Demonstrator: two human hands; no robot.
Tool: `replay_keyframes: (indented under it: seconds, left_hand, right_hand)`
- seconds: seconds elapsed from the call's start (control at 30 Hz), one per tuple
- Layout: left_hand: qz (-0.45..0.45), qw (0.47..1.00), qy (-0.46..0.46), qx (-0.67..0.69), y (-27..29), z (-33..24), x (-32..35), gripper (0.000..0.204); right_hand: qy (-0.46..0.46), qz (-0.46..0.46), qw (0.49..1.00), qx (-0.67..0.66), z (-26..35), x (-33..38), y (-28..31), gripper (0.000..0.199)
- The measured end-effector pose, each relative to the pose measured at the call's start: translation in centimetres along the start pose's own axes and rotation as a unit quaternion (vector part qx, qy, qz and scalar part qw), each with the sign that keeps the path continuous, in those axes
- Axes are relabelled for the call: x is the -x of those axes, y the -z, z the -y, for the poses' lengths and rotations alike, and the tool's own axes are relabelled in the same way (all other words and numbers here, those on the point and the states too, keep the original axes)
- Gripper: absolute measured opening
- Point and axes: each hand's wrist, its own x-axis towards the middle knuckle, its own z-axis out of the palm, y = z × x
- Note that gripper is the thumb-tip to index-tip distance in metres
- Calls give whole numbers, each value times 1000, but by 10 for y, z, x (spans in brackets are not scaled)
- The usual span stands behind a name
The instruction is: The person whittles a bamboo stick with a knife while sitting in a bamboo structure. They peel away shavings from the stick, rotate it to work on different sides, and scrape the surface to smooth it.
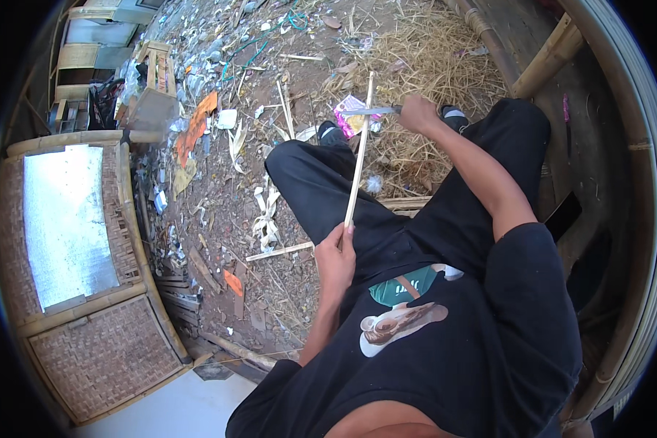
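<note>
Left hand (336, 255) closed on near end of long, pale, narrow wooden strip (360, 157), slanting up past black-trousered left leg (306, 179). Grey metal-bladed knife (381, 111) crosses strip near far end; right hand (420, 115) fisted round handle. Overpressed, blade might skid toward left hand.

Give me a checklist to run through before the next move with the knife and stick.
1. Left hand gripping the stick: ok, at its near end.
2. Right hand closed on the knife: ok.
3. Left hand away from the blade: ok, well back along the stick.
4. Blade touching the stick: cannot tell; they cross in view, but contact is too small to see.
5. Blade well clear of the left shoe: cannot tell; depth doesn't show.
</note>
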Motion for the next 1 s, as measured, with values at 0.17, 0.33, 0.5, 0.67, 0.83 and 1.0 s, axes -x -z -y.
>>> replay_keyframes:
  seconds: [0.17, 0.33, 0.5, 0.67, 0.83, 1.0]
  left_hand:
    - [29, 997, 35, -56, 10, -11, 15, 25]
    - [47, 997, 53, -4, 10, -3, 23, 25]
    - [69, 992, 101, 40, 18, 20, 35, 24]
    - [79, 982, 116, 126, 22, 26, 17, 22]
    - [73, 987, 90, 109, 17, 16, 0, 24]
    - [57, 994, 58, 75, 13, 12, -8, 23]
  right_hand:
    - [-32, -38, 999, 5, -15, -9, -14, 26]
    - [26, -114, 993, 33, -37, -16, -27, 26]
    - [31, -8, 997, 76, -15, -10, -17, 24]
    - [-17, 23, 1000, 7, 18, 3, 11, 30]
    - [12, 47, 998, -41, 40, 28, 15, 30]
    - [116, 14, 993, -19, 61, 52, 12, 27]
